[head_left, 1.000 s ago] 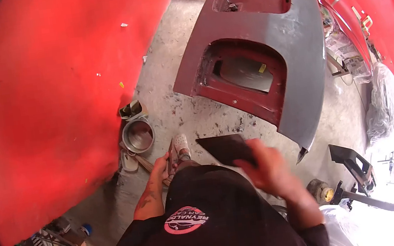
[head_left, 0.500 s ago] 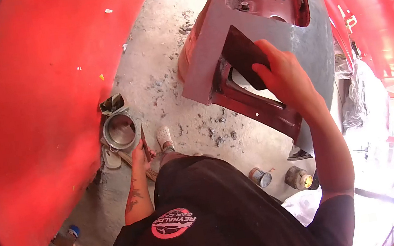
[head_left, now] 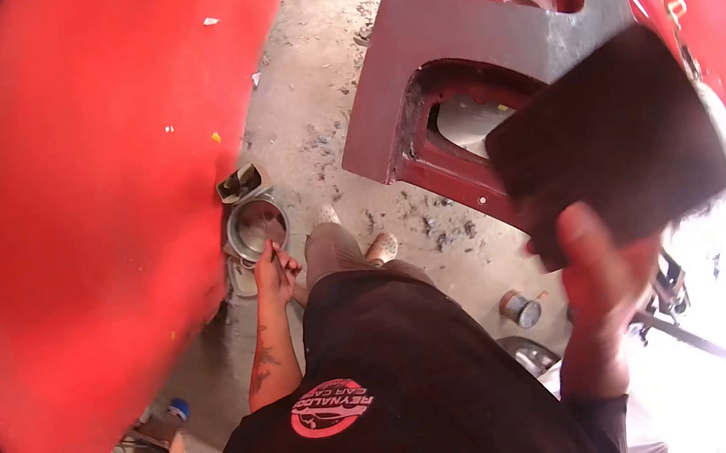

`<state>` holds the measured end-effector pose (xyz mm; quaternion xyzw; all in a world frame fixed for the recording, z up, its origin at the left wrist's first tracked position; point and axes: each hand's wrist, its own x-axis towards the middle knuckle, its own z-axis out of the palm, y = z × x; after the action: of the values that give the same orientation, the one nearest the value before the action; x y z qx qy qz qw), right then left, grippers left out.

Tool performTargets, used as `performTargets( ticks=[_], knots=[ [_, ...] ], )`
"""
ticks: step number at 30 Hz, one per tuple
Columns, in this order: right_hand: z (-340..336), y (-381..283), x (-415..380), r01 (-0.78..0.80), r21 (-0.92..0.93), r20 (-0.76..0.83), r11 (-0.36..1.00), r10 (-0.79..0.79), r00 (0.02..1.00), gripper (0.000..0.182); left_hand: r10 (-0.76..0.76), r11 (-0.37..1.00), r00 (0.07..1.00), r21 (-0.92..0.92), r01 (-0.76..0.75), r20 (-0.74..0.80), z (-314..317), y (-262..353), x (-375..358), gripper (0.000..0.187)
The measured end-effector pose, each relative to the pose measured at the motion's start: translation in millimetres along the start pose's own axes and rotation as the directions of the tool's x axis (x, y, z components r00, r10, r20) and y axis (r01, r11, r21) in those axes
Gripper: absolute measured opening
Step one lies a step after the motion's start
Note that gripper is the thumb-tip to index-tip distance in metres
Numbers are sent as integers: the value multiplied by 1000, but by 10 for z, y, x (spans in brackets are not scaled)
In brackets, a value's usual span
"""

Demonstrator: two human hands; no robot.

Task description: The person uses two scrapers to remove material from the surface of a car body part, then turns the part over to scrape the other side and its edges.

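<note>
My right hand (head_left: 601, 255) is raised and grips a dark, stiff-looking sheet of sandpaper (head_left: 613, 143) by its lower edge, thumb on the near face. The sheet overlaps the grey and dark-red car body panel (head_left: 471, 34) in this view. That panel has two cut-out openings with dark-red recessed edges. Down on the left, my left hand (head_left: 276, 275) has its fingers closed around a thin dark strip, seen nearly edge-on; I cannot tell what it is. Just beyond that hand stands a round metal bucket (head_left: 234, 232) with liquid in it.
A large red panel (head_left: 101, 188) fills the left side. Beside the bucket is an open square container (head_left: 243, 183). A small can (head_left: 521, 308) stands on the speckled concrete floor (head_left: 304, 124). Boxes and clutter (head_left: 159, 450) lie at lower left.
My right hand has drawn the sandpaper back from the panel opening toward me and to the right, turning its flat face into view. My left hand has shifted closer to the bucket.
</note>
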<state>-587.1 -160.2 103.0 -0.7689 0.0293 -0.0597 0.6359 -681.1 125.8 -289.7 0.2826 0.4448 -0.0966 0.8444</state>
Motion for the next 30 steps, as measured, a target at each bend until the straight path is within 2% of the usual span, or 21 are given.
performTargets(
  ticks=[1,2,3,4,5,6,8,10,12,14,16,18,20,22,24,25,26,28,29,30],
  knots=[
    [130,55,-168,-142,246,-47,959,158,986,47,6,1000,999,25,-7,32,68,87,58,26],
    [112,275,-267,-53,158,99,986,38,994,41,-2,999,999,54,0,42,156,207,116,26],
    [32,519,-305,219,-237,315,947,-138,939,35,1,998,996,67,-7,87,275,343,177,26],
    [150,690,-363,335,-362,281,870,-241,929,28,-1,997,991,80,-10,134,397,484,241,26],
    [207,684,-368,334,-411,306,848,-216,927,35,-15,997,987,76,2,162,515,625,318,27],
    [246,720,-333,398,-489,379,776,-222,898,50,-36,994,984,110,16,177,617,755,429,27],
    [407,871,-395,352,-628,348,694,-154,925,59,-70,973,973,228,19,218,791,1020,658,28],
    [586,939,-464,226,-708,247,669,-66,967,60,-165,951,956,296,89,243,925,1286,852,28],
    [725,971,-497,138,-794,175,592,6,985,60,-188,929,937,363,71,296,1044,1522,1001,27],
    [847,970,-528,87,-819,132,567,39,990,59,-219,908,937,409,93,271,1078,1681,1139,26],
    [943,990,-563,44,-845,73,533,34,997,57,-231,903,914,424,72,335,1099,1766,1232,25],
    [1017,958,-557,8,-856,35,517,41,999,57,-273,888,903,448,104,332,1118,1771,1289,25],
    [1074,916,-515,-13,-864,10,504,43,999,58,-301,864,916,483,144,266,1156,1738,1284,25],
    [1100,855,-423,-43,-811,-68,583,-21,997,55,-334,854,906,491,173,261,1158,1685,1302,26],
    [1051,824,-300,-65,-689,-147,722,-52,988,48,-364,845,896,495,203,254,1165,1637,1299,26],
    [1053,779,-224,-125,-629,-226,767,-27,974,42,-370,838,895,505,205,250,1183,1617,1289,26],
    [1012,709,-150,-221,-530,-260,818,91,961,41,-374,832,895,514,207,244,1178,1602,1288,26],
    [1013,704,-68,-190,-499,-290,845,44,956,46,-377,832,896,510,217,235,1138,1614,1306,26],
    [1020,702,-68,-127,-652,-210,747,-17,978,53,-376,834,897,507,217,233,1131,1623,1323,26],
    [1030,833,-89,19,-794,-93,608,-153,984,61,-381,834,894,505,222,235,1095,1647,1353,26]
  ],
)
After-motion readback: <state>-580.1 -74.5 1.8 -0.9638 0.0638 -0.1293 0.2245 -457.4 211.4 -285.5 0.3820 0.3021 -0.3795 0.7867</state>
